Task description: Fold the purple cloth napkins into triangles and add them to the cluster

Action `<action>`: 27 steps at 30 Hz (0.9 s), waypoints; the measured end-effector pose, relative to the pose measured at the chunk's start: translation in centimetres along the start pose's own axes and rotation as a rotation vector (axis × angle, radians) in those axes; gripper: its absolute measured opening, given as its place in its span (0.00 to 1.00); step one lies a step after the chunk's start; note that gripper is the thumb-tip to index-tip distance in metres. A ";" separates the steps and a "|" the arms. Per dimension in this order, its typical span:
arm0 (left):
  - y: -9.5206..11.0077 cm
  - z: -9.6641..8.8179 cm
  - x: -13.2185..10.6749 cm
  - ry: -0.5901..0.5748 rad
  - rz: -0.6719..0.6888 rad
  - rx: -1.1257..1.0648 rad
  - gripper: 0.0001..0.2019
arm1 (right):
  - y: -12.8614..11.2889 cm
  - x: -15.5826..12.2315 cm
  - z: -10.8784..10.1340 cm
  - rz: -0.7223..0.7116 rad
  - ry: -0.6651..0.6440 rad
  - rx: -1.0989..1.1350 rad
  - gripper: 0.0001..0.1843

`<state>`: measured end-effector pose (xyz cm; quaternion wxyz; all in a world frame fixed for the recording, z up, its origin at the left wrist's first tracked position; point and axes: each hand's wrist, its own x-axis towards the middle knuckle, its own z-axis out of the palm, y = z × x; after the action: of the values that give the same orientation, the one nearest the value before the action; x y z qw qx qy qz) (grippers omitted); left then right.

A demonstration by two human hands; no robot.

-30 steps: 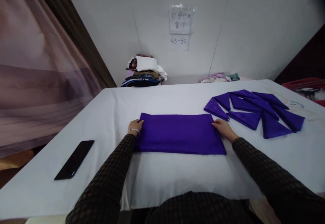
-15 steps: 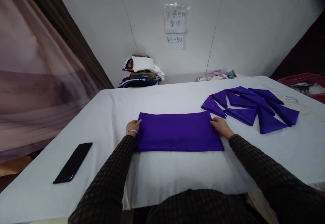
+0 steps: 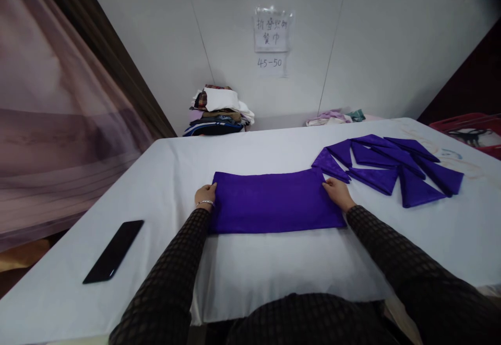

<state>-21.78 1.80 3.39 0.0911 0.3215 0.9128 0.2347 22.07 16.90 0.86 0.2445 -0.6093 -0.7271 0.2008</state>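
A purple cloth folded into a long rectangle lies flat on the white table in front of me. My left hand grips its far left corner, fingers curled on the edge; a thin bracelet sits on that wrist. My right hand pinches the far right corner, which is slightly raised. Both arms wear dark checked sleeves.
Several purple cloths folded into triangles lie fanned out at the right. A black phone rests near the left table edge. A stack of folded fabrics stands by the back wall, a paper sign above, a red basket far right.
My hands stayed on the far corners of the rectangle. The far edge has lifted a little at the right corner, and the right hand has moved slightly inward.
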 end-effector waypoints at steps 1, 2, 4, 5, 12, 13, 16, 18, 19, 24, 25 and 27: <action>0.1 0.0 0.0 -0.006 0.002 0.016 0.18 | 0.1 0.0 0.0 0.005 -0.011 -0.021 0.09; 0.2 0.1 0.0 -0.012 0.005 0.033 0.18 | 0.2 -0.1 -0.1 0.010 -0.018 -0.037 0.08; 0.4 0.2 0.0 -0.022 0.012 0.065 0.17 | 0.3 -0.2 -0.2 0.018 -0.033 -0.074 0.07; 0.5 0.2 0.0 -0.027 0.014 0.080 0.17 | 0.4 -0.2 -0.3 0.020 -0.040 -0.090 0.07; 0.8 0.2 -0.3 -0.038 -0.003 0.145 0.16 | 0.3 -0.4 -0.6 0.019 -0.082 -0.155 0.08; 0.7 0.1 -0.4 -0.039 -0.004 0.150 0.16 | 0.3 -0.5 -0.6 0.018 -0.090 -0.155 0.09; 0.8 0.1 -0.4 -0.047 -0.004 0.160 0.16 | 0.1 -0.6 -0.6 0.017 -0.108 -0.166 0.10; 0.9 0.2 -0.4 -0.052 -0.003 0.165 0.16 | -0.1 -0.6 -0.7 0.020 -0.119 -0.199 0.10; 1.0 0.1 -0.4 -0.054 -0.002 0.168 0.17 | -0.2 -0.6 -0.7 0.018 -0.126 -0.225 0.11; 1.0 -0.7 -0.8 -0.057 0.023 0.171 0.22 | -0.7 -1.1 -1.6 0.018 -0.170 -0.348 0.17; 0.9 -0.9 -1.0 -0.053 0.035 0.173 0.23 | -0.8 -1.3 -1.9 0.022 -0.166 -0.363 0.18; 0.7 -1.4 -1.9 -0.037 0.080 0.177 0.25 | -1.2 -2.3 -2.4 -0.028 -0.129 -0.369 0.20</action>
<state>-20.39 0.56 4.95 0.0698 0.3688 0.9146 0.1503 22.84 14.43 3.25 0.0845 -0.6195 -0.7741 0.0993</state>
